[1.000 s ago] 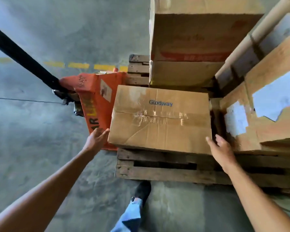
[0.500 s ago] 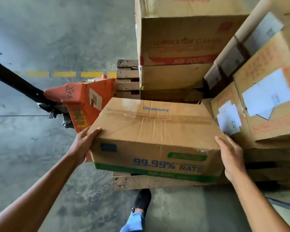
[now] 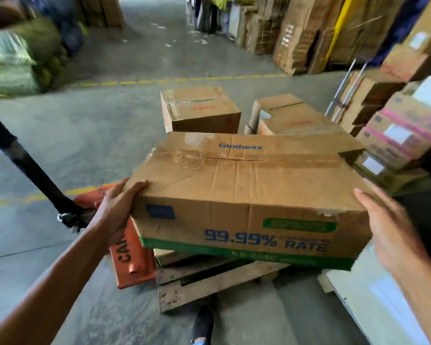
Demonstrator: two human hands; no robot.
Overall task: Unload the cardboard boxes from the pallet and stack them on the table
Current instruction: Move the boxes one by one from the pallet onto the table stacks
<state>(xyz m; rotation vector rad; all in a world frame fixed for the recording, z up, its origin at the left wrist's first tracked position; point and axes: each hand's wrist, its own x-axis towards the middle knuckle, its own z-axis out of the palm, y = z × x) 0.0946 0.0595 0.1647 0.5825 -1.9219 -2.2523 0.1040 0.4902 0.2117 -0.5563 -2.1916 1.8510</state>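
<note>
I hold a flat brown cardboard box (image 3: 246,195) printed "Glodway" and "99.99% RATE" above the wooden pallet (image 3: 209,280). My left hand (image 3: 117,210) grips its left end and my right hand (image 3: 391,230) presses its right end. Behind it two more cardboard boxes stand on the pallet: a taped one (image 3: 199,110) and a partly open one (image 3: 291,115). No table is in view.
An orange pallet jack (image 3: 132,255) with a long black handle (image 3: 23,160) sits left of the pallet. More labelled boxes (image 3: 403,125) are stacked at the right. Green sacks (image 3: 13,61) lie far left. A concrete aisle with yellow dashed lines runs ahead. My shoe (image 3: 202,324) is below.
Both hands closed on the Glodway box's ends and lifted it off the pallet toward me. The view tilted up from the pallet to the warehouse aisle.
</note>
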